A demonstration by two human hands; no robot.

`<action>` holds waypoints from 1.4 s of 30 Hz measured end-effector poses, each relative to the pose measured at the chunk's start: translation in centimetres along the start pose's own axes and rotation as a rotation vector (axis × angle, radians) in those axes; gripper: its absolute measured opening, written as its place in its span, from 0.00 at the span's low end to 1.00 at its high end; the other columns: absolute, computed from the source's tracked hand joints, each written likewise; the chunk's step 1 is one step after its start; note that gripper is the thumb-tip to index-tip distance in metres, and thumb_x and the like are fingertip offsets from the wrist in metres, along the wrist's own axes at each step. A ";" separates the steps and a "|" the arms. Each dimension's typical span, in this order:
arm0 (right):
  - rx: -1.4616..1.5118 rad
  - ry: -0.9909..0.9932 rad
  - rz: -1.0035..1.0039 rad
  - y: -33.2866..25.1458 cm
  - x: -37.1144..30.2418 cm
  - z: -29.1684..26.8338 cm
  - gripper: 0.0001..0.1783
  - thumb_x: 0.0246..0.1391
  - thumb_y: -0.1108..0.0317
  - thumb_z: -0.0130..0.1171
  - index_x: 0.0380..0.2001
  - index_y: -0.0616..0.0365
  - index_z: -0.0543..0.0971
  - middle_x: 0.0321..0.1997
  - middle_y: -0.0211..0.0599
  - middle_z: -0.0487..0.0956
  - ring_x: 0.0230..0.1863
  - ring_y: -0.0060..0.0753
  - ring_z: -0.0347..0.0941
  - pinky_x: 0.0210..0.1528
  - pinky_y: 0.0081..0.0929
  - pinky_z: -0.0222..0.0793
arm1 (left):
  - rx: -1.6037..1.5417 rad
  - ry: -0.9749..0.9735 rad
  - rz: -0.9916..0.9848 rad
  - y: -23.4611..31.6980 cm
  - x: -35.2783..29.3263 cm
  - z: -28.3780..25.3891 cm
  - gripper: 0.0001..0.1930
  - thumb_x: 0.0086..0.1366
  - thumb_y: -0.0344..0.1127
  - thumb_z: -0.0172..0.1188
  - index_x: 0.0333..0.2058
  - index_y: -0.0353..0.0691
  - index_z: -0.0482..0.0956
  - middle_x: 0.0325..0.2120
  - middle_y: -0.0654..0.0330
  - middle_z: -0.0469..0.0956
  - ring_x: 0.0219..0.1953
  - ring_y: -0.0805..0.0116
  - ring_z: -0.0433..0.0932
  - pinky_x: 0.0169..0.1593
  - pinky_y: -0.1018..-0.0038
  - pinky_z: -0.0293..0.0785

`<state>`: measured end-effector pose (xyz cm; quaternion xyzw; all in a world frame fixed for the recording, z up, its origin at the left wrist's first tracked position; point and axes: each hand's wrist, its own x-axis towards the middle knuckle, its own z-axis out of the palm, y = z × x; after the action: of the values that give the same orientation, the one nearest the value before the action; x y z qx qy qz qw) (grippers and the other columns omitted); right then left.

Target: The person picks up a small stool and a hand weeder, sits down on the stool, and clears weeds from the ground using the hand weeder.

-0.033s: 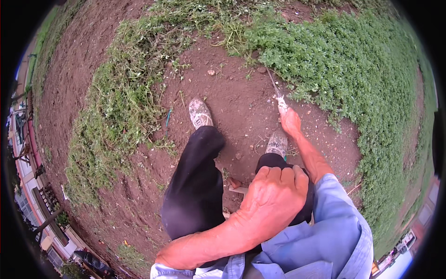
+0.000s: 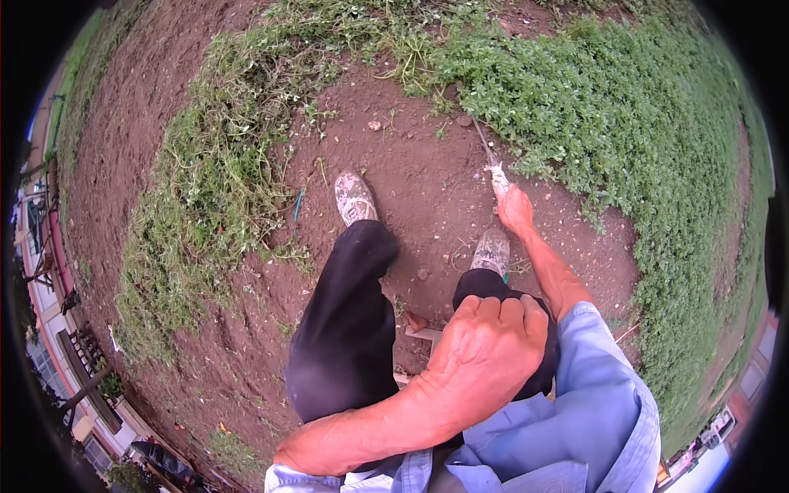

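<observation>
My left hand lies across my right knee, its fingers bent down over the front of the trouser leg, fingertips hidden. Stretched out ahead on the right, my right hand is closed round a hand tool with a pale wrapped handle. Its thin dark metal blade points forward and left, with the far end by the edge of a dense patch of low green plants. Whether that blade is curved like a sickle's, I cannot tell. Brown soil lies under and around it.
A band of pulled or cut, wilting plants curves along the left and far side. My camouflage-patterned shoes stand on the soil. A low seat's light frame shows between my legs. Small stones and a blue-green strip lie about.
</observation>
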<state>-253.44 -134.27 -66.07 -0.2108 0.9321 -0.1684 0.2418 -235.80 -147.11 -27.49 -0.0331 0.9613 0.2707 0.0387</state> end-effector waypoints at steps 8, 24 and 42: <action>-0.021 -0.021 0.061 -3.3 3.1 -2.6 0.25 0.59 0.48 0.52 0.33 0.64 0.77 0.37 0.61 0.80 0.42 0.66 0.76 0.42 0.54 0.71 | -0.034 0.022 0.004 0.2 -0.9 1.0 0.12 0.51 0.30 0.59 0.34 0.30 0.77 0.19 0.57 0.72 0.23 0.61 0.76 0.29 0.66 0.71; -0.018 -0.069 0.059 -0.7 -0.8 -1.4 0.27 0.62 0.46 0.49 0.37 0.66 0.74 0.37 0.64 0.79 0.43 0.68 0.75 0.44 0.57 0.70 | 0.005 -0.035 0.048 1.0 -0.6 0.7 0.14 0.50 0.29 0.58 0.37 0.29 0.78 0.19 0.60 0.70 0.22 0.66 0.74 0.28 0.70 0.68; -0.085 -0.039 0.176 2.7 -2.5 -2.7 0.28 0.63 0.45 0.48 0.36 0.65 0.73 0.36 0.65 0.78 0.42 0.68 0.75 0.45 0.57 0.68 | 0.000 -0.075 -0.083 -0.3 1.2 0.2 0.15 0.57 0.37 0.63 0.38 0.30 0.79 0.16 0.60 0.71 0.18 0.62 0.74 0.29 0.67 0.71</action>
<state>-253.70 -130.19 -63.96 -0.1413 0.9484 -0.1028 0.2646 -236.92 -147.29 -27.86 -0.0626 0.9570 0.2699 0.0860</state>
